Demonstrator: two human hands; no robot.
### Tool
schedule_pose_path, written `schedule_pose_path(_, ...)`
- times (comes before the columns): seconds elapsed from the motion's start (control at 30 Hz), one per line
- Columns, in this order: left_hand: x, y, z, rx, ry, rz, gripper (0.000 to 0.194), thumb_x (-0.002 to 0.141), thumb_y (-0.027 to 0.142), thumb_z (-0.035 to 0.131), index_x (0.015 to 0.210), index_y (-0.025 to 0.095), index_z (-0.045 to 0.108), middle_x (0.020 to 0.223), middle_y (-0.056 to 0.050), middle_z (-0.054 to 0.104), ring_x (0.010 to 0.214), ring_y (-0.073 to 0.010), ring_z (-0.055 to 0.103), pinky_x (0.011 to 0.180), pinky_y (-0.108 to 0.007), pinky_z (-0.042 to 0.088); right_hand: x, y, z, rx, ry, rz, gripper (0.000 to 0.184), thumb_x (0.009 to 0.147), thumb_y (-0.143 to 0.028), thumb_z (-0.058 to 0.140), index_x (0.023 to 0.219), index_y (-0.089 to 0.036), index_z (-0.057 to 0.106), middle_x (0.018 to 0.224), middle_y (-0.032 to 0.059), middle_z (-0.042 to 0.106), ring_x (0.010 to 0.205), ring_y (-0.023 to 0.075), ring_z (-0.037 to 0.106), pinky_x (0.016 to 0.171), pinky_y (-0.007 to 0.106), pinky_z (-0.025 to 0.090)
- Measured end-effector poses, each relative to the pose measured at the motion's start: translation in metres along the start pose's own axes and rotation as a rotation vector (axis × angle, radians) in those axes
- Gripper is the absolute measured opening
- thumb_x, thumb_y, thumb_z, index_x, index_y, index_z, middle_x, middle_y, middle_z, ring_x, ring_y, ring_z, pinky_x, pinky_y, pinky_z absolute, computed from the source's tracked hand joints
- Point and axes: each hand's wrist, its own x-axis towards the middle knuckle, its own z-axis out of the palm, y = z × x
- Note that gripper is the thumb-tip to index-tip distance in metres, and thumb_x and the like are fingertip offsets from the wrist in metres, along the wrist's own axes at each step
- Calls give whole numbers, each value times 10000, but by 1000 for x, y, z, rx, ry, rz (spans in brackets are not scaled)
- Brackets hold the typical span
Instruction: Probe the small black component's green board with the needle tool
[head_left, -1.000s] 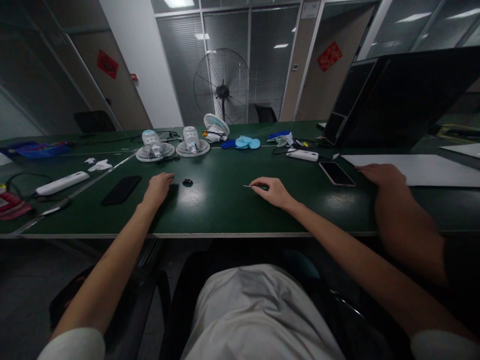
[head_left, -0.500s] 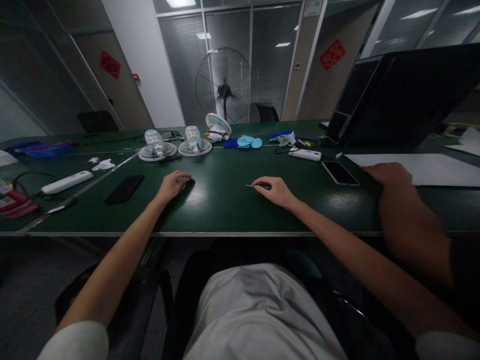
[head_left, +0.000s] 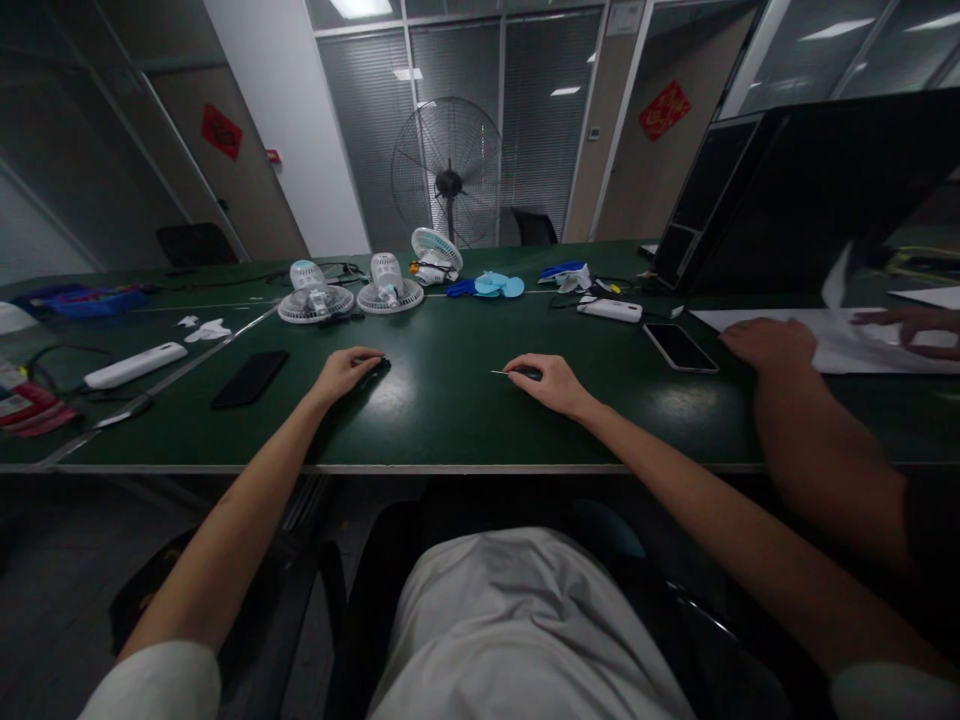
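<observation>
My left hand (head_left: 346, 374) rests on the green table (head_left: 442, 420), its fingers closed around a small black object (head_left: 385, 366) whose kind I cannot make out. To the right, my right hand (head_left: 551, 382) pinches a thin, pale, pin-like piece (head_left: 497, 373) between thumb and fingertips, its tip pointing left. A bare stretch of tabletop lies between the two hands. Left of my left hand is a black phone (head_left: 250, 379), lying flat.
Small white fans (head_left: 390, 293) and a light-blue fan blade (head_left: 499, 284) lie farther back. A phone (head_left: 680, 347) and a white bar-shaped device (head_left: 610, 308) sit to the right. Beside me, a co-worker's hands (head_left: 772, 343) handle white paper (head_left: 832, 350) below a large black case (head_left: 810, 200).
My hands have barely moved. At the right, the co-worker's second hand has come into view, and a sheet of paper is now lifted and curled.
</observation>
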Motion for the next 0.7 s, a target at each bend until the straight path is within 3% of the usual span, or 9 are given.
schedule_pose_path(0.7, 0, 6, 3, -16, 4, 2, 337, 985, 408, 605, 1207, 159, 652, 1219, -107, 665, 1075, -231, 657, 960, -459, 548, 1, 1, 2, -13, 9, 9, 218, 970, -329, 606, 1116, -259, 752, 1127, 30, 769, 1050, 246, 709, 956, 402, 536)
